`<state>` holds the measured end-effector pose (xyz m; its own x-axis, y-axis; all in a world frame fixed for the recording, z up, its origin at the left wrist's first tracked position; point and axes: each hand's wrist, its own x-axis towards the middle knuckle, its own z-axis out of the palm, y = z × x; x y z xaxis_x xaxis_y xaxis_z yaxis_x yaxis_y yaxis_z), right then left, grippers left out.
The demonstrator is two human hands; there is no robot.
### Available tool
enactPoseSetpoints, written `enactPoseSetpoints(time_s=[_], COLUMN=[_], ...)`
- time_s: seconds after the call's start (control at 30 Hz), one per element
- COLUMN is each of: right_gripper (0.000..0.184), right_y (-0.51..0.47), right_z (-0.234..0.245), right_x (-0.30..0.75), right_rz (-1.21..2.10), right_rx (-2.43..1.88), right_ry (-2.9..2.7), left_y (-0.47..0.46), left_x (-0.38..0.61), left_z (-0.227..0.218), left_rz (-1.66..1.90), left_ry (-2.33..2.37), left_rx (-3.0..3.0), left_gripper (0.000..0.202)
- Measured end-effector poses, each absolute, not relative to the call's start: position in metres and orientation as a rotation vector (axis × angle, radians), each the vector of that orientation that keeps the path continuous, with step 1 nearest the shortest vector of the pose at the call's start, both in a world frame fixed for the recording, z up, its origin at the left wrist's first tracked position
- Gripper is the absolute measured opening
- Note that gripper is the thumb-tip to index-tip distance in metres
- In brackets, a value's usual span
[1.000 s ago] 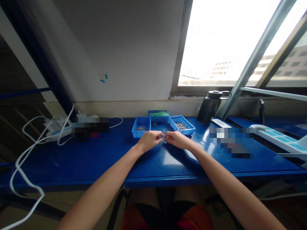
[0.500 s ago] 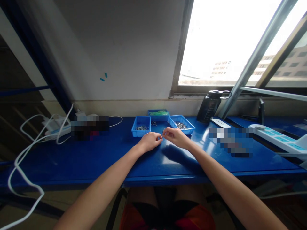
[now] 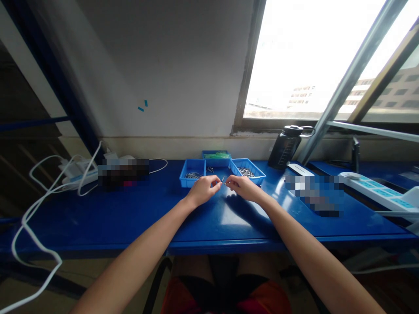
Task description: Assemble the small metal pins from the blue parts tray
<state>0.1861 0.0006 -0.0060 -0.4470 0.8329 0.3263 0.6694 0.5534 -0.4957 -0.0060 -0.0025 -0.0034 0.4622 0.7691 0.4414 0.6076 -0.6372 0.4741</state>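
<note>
My left hand is closed in a pinch above the blue table, with a small shiny metal part at its fingertips. Just to the right, my right hand also pinches, its fingertips nearly meeting the left ones. What it grips is too small to make out. Behind the left hand stands a blue bin with thin metal pieces like screws or pins. Another blue bin behind the right hand holds thicker metal pieces. Between the bins lies a small pile of metal parts.
A third blue bin with green items sits at the back. To the right stand a black bottle and a power strip. White cables hang at the left. Blurred objects lie on both sides.
My fingertips have moved slightly apart, the right hand a little to the right, and the shiny metal part now shows between them. The bins have not moved.
</note>
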Motion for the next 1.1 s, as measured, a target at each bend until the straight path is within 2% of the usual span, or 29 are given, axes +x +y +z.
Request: enactPoseSetpoints(time_s=[0.1, 0.37, 0.57, 0.77, 1.1], right_gripper=[0.023, 0.029, 0.028, 0.026, 0.028], right_y=[-0.002, -0.001, -0.004, -0.006, -0.004], right_z=[-0.007, -0.012, -0.006, -0.004, -0.003], right_x=[0.182, 0.175, 0.177, 0.178, 0.180], right_rz=[0.539, 0.736, 0.604, 0.549, 0.473], right_rx=[-1.168, -1.113, -1.136, -1.128, -1.182], right_ry=[-2.241, -2.151, -2.184, -2.233, -2.259], left_y=[-0.003, 0.001, -0.003, -0.002, -0.001], left_x=[-0.005, -0.004, -0.006, -0.010, -0.010], left_z=[-0.001, -0.005, -0.004, -0.006, -0.006], left_rz=[1.023, 0.993, 0.951, 0.775, 0.721], left_ry=[1.131, 1.040, 1.132, 1.260, 1.233], left_rx=[2.462, 2.450, 2.427, 2.462, 2.489], left_gripper=[0.027, 0.023, 0.016, 0.019, 0.023])
